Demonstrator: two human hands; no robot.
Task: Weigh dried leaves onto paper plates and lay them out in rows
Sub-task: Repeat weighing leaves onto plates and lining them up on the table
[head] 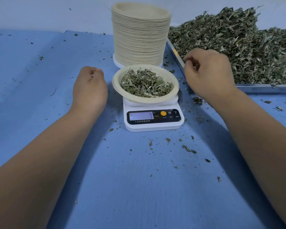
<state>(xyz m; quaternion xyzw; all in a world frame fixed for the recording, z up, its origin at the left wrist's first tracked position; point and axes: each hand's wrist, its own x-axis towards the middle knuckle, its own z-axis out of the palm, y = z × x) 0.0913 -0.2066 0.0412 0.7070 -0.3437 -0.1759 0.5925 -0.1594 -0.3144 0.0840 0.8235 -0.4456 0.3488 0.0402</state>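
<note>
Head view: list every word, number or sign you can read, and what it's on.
"7": on the display of the scale.
"M", "T": scale buttons right of the orange button.
"今选家用厨房秤": printed under the display.
Small captions under the buttons and beside the display: too small to read.
Yellow mark on the tray rim: blurred.

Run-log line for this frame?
plate: filled, on scale | right hand: pinching leaves at tray edge | left hand: curled, empty
</note>
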